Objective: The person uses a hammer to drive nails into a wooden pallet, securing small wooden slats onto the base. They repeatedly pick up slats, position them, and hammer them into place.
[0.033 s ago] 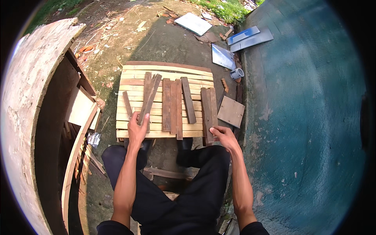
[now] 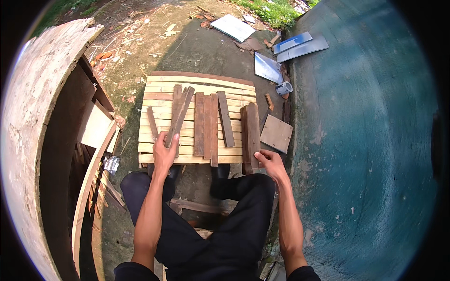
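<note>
My left hand (image 2: 164, 153) is closed around the near end of a dark wooden strip (image 2: 182, 112), which slants over another strip (image 2: 176, 100) on a low slatted table (image 2: 154, 84). At the table's right side, my right hand (image 2: 270, 164) pinches the near end of a brown wooden strip (image 2: 253, 133) between thumb and fingers. That strip lies on top of a small stack of strips (image 2: 244, 136). Between my hands, 3 brown strips (image 2: 199, 124) lie side by side, with a darker strip (image 2: 225, 119) tilted beside them. A short strip (image 2: 152, 122) lies left of my left hand.
A blue-green wall (image 2: 365, 140) runs along the right. Near it are a square board (image 2: 276, 133), a paint can (image 2: 283, 88), a handsaw handle (image 2: 269, 101) and light panels (image 2: 267, 68). A weathered wooden cabinet (image 2: 56, 89) stands at the left. My knees are at the table's near edge.
The strip in my right hand has shifted slightly right and turned straighter, so it lies more in line with the stack. My left hand and its strip have hardly moved.
</note>
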The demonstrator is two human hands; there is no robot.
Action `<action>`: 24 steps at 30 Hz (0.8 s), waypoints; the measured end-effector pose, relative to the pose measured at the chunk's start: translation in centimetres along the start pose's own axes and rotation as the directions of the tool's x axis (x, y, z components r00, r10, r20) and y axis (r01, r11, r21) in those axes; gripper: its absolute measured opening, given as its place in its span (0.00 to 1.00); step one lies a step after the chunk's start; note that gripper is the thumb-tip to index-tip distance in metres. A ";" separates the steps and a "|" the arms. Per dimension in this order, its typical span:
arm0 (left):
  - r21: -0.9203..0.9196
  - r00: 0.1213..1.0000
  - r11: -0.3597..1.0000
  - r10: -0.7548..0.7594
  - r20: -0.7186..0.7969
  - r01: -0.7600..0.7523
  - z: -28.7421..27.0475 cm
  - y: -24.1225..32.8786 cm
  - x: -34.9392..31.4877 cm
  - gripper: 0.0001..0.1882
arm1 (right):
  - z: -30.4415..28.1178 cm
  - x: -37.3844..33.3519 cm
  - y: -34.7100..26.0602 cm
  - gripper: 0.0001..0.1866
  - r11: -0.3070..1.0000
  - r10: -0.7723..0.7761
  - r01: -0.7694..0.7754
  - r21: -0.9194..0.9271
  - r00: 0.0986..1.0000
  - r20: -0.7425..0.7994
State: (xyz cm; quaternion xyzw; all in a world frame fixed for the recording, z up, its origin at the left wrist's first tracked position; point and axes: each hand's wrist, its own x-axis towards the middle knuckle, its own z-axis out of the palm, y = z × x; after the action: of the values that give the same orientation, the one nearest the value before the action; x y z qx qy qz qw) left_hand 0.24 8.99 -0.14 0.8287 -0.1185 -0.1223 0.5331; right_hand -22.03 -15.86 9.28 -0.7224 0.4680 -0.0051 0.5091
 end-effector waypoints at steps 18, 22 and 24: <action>0.086 0.995 0.995 -0.037 -0.091 0.045 1.7 -0.5 1.1 0.25 | 0.3 5.3 1.7 0.20 0.780 -0.061 -0.103 -0.617 0.969 -0.238; 0.078 0.996 0.995 -0.050 -0.070 0.055 1.7 -0.5 1.2 0.25 | 0.6 5.6 2.0 0.22 0.801 -0.066 -0.101 -0.590 0.965 -0.255; 0.065 0.995 0.994 -0.090 -0.045 0.093 1.6 -0.5 1.1 0.24 | 0.7 5.7 2.1 0.25 0.802 -0.044 -0.122 -0.584 0.964 -0.261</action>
State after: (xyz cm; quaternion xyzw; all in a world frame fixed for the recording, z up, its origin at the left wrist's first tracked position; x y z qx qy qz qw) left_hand 0.83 7.46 -1.38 0.8531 -0.0733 -0.1249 0.5013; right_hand -19.90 -19.33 4.78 -0.8283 0.5238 0.0572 0.1903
